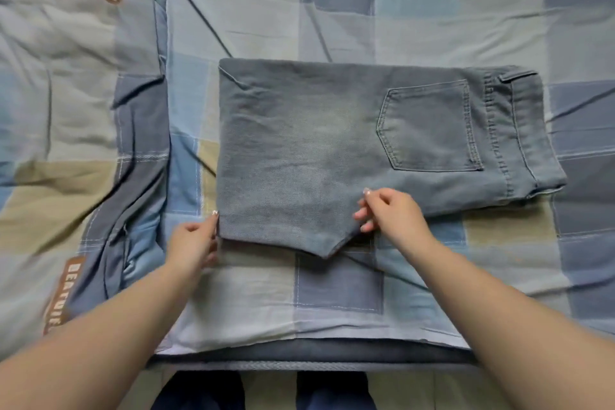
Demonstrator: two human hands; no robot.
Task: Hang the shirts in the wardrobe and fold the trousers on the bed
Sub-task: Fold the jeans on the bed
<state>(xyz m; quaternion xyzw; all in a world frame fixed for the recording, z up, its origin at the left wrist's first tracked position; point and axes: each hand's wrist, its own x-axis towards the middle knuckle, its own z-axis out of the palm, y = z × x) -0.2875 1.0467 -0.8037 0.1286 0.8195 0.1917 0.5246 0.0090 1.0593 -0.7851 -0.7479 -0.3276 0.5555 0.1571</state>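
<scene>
Faded blue-grey jeans [316, 143] lie folded flat on the bed [332, 303], waistband at the right and a back pocket facing up. My left hand [194, 243] is at the folded stack's near left corner, fingers against its edge and partly tucked under it. My right hand [389, 213] rests on the near edge by the crotch point, fingers curled and pinching the denim there. No shirts or wardrobe are in view.
The bed wears a checked sheet of blue, grey and tan squares. A rumpled quilt [76, 110] with brown lettered labels lies along the left side. The mattress's near edge [316, 358] runs across the bottom, with my legs below it.
</scene>
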